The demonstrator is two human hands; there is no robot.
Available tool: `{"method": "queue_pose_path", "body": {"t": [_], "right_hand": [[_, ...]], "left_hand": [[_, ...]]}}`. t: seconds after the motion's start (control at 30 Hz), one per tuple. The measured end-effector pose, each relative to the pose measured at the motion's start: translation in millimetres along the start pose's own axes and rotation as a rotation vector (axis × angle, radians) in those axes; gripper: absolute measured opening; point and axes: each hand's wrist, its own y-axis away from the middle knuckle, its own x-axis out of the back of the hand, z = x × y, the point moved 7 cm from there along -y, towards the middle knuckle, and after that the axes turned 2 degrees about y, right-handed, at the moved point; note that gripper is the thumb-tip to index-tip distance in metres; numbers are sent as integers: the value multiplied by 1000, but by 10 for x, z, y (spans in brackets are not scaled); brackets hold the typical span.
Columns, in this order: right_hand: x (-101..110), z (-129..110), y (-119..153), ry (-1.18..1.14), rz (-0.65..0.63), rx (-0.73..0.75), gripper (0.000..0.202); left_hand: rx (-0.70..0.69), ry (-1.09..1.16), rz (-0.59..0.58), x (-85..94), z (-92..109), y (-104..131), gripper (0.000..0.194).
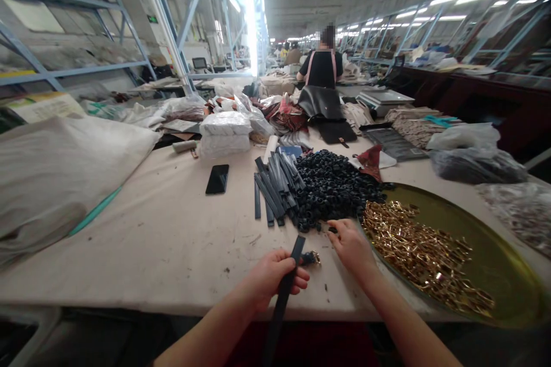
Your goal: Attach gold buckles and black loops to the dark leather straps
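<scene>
My left hand (282,275) is wrapped round a long dark strap (284,292), which hangs past the table's front edge. Beside its fingers a small dark piece with a gold buckle (316,259) sticks out to the right. My right hand (346,241) is at the near edge of a heap of small black loops (331,183), its thumb and fingertips pinched on a small dark loop (332,230). Flat grey-black strips (279,183) lie stacked left of the heap. To the right, a golden oval tray (508,292) carries many gold buckles (422,252).
A black phone (217,179) lies on the pale table (172,241). White sheeting (64,178) covers its left side. Plastic-wrapped packs (226,132), a black bag (321,104) and a grey plastic bag (473,163) stand farther back. A person (323,69) is beyond the table.
</scene>
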Motion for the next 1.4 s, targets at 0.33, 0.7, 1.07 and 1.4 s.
{"method": "queue_pose_path", "body": {"t": [0.33, 0.7, 1.07, 1.4], "right_hand": [[-177, 253, 27, 109, -69, 60, 16], [-55, 304, 176, 115, -40, -24, 22], [-232, -254, 1072, -1421, -171, -749, 35], [-230, -272, 1078, -1549, 69, -847, 34]], "left_hand": [[82, 261, -36, -12, -169, -88, 21], [-82, 199, 105, 183, -35, -60, 22], [-255, 510, 334, 526, 82, 19, 11], [-301, 514, 350, 446, -23, 249, 16]]}}
